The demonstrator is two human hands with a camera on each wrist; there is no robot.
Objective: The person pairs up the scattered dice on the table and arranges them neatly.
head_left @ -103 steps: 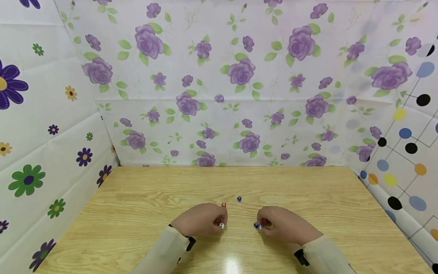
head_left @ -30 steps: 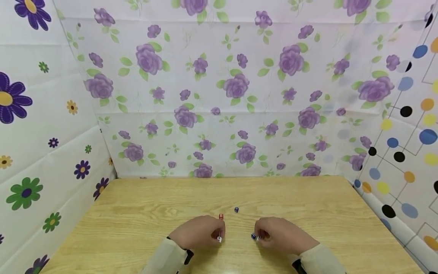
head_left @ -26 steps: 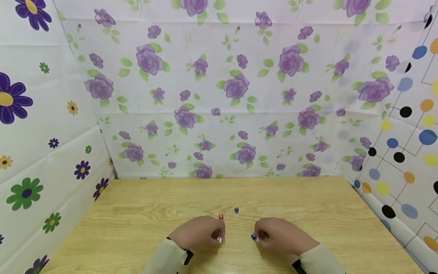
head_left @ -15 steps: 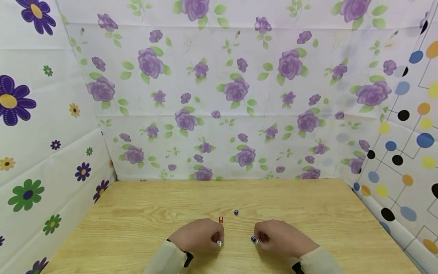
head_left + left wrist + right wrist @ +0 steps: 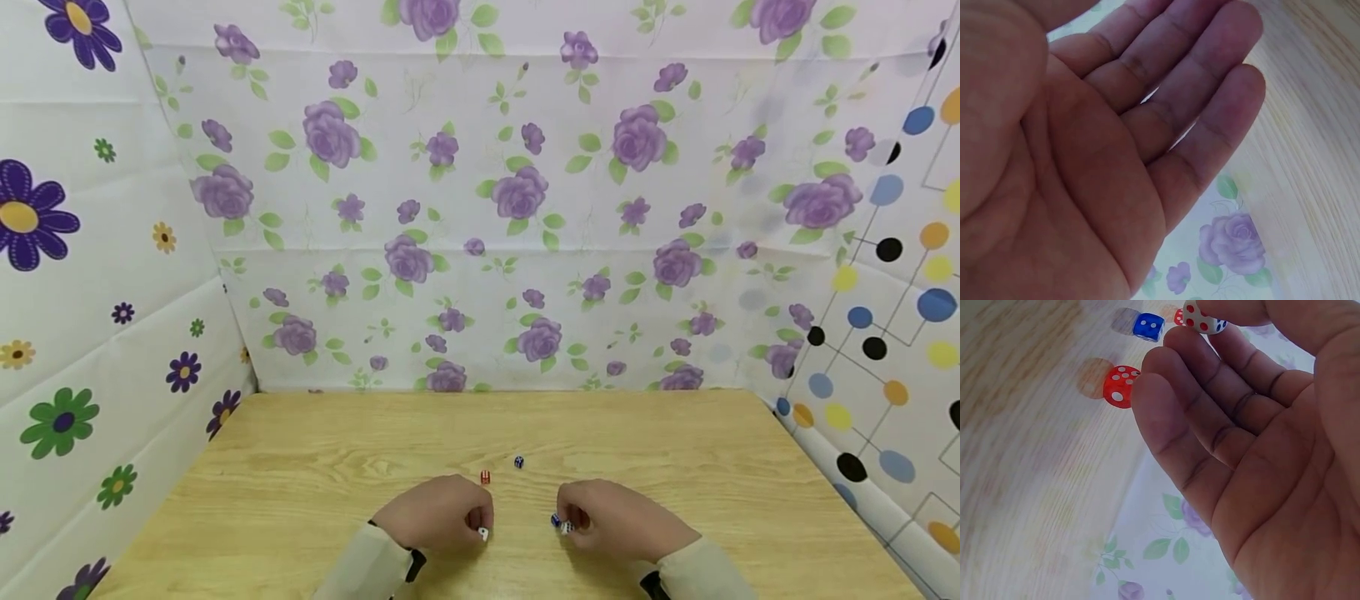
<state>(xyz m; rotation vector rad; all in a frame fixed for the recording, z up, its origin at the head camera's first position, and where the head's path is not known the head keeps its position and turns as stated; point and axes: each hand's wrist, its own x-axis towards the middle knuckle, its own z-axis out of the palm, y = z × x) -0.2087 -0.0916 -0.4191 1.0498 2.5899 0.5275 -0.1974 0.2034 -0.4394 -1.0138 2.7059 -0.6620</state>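
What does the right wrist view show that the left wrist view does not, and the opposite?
Only the right wrist view: the right hand, pinching a white die with red and blue pips, plus a blue die and a red die; a second red die shows partly behind the white one.
Only the left wrist view: the left hand; no die is visible there.
Both: the wood-grain table and the white cloth with purple roses.

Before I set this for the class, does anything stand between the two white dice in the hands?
Partly, going by the head view: a blue die sits close beside the white die in the right hand, on the side facing the left hand and slightly farther out. Otherwise only bare table shows along that line.
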